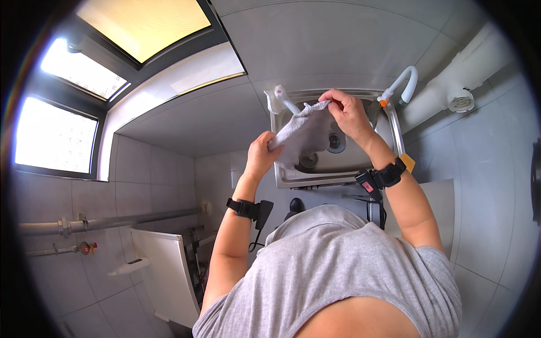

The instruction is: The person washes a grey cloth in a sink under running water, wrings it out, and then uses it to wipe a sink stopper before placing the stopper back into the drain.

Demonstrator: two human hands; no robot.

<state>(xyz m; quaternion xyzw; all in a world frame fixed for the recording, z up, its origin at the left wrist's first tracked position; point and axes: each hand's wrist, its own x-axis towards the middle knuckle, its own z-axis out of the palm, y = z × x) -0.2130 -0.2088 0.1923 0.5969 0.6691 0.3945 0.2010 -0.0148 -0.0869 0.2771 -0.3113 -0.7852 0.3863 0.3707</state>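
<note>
A light grey cloth (305, 134) hangs spread between both hands above a stainless steel sink (351, 162). My left hand (261, 154) pinches its left edge, over the sink's left rim. At the cloth's upper right corner, the thumb and fingers of my right hand (346, 110) grip the bunched edge. Below and beside the cloth, the drain (336, 143) shows in the basin, with a dark round object (308, 160) partly covered by the cloth's lower edge. A white faucet (285, 99) stands at the back left of the sink, its spout end hidden behind the cloth.
A second white curved faucet (403, 84) rises at the sink's right corner, beside a thick white drainpipe (456, 76). Something yellow (407, 162) sits by the right rim. To the left are a wall pipe (139, 222), a valve (86, 248) and a white panel (162, 266).
</note>
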